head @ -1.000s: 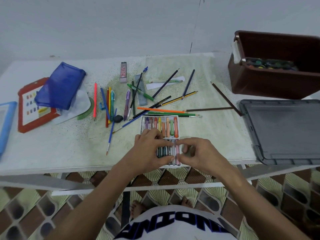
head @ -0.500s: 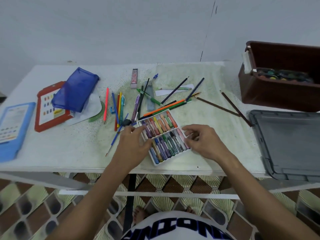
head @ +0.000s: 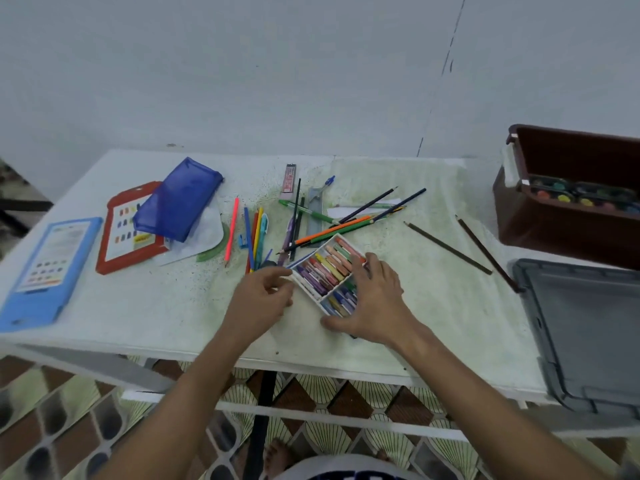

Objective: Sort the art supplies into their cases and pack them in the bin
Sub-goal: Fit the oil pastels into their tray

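Note:
A white crayon tray [head: 325, 268] full of coloured crayons lies slanted on the table, near its front middle. My right hand [head: 372, 306] grips the tray's near right end, thumb at the front corner and fingers over the far edge. My left hand [head: 263, 292] holds the tray's left corner with curled fingers. Loose coloured pencils and pens [head: 332, 230] lie scattered just behind the tray. The brown bin [head: 540, 230] stands at the far right with a paint set [head: 581, 197] inside it.
A blue zip pouch [head: 178, 199] lies on a red case [head: 119, 237], and a blue case [head: 48, 268] lies at the left edge. Two brown pencils [head: 448, 249] lie to the right. A grey lid [head: 588, 323] sits at the front right.
The crayon tray has turned from square to the table edge to a diagonal and slid away from the edge. My right hand has moved round to its near right end.

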The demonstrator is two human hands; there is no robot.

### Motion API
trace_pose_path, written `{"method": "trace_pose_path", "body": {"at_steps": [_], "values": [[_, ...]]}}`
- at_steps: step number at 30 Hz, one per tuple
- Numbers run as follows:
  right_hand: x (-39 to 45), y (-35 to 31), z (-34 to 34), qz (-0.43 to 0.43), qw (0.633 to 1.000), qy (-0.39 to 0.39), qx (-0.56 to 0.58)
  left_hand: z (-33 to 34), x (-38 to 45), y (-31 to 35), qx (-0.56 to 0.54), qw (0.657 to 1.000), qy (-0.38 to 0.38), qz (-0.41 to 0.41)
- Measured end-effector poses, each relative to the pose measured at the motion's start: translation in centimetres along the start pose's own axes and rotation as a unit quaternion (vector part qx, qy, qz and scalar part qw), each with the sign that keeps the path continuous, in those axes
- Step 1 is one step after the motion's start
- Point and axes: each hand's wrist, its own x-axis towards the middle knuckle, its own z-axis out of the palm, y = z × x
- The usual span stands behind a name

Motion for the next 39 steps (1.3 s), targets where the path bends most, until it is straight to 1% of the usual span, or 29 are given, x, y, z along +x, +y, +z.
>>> {"method": "trace_pose_path", "body": {"at_steps": [3,6,8,10,13,15,17,19,22,23,25,28,34,39], "values": [[1.0,0.4,-0.7,-0.025,0.999,-0.02,0.007,-3.5,2.1,-1.0,0.087,0.99,0.106,0.028],[1.6,0.5,-1.3,-0.04,0.999,-0.037,0.005,-8.3,4.8,-2.4,0.145,0.964,0.22,0.025],[1.8,0.5,-1.4,-0.045,0.998,-0.039,0.006,-11.7,6.5,-3.9,0.175,0.948,0.267,0.001],[2.0,0.5,-1.3,-0.051,0.998,-0.034,0.012,-14.3,7.8,-5.4,0.2,0.934,0.293,-0.03],[2.2,0.4,-0.6,-0.056,0.998,0.01,0.017,-16.0,8.8,-6.8,0.251,0.921,0.285,-0.085],[2.3,0.4,-0.1,-0.059,0.997,0.046,0.018,-16.2,9.0,-7.0,0.234,0.921,0.294,-0.098],[2.5,0.4,0.1,-0.054,0.997,0.054,0.021,-16.4,9.3,-7.5,0.21,0.922,0.307,-0.11],[2.6,0.3,0.2,-0.047,0.998,0.048,0.013,-16.5,9.5,-8.1,0.198,0.925,0.285,-0.152],[2.6,0.2,0.1,-0.042,0.998,0.038,-0.004,-16.3,9.9,-9.3,0.232,0.925,0.221,-0.203],[2.6,0.1,0.0,-0.039,0.999,0.031,-0.007,-16.3,10.1,-9.5,0.246,0.923,0.212,-0.206],[2.7,0.0,-0.1,-0.034,0.999,0.026,-0.007,-16.0,10.1,-9.6,0.251,0.921,0.221,-0.2],[2.8,0.1,0.0,-0.037,0.999,0.033,-0.011,-15.7,9.9,-9.5,0.226,0.926,0.233,-0.193],[3.1,0.4,0.3,-0.041,0.998,0.045,-0.019,-15.0,8.7,-9.4,0.21,0.93,0.217,-0.21],[3.4,0.6,0.6,-0.045,0.998,0.044,-0.022,-14.2,7.1,-7.5,0.21,0.93,0.253,-0.161]]}}
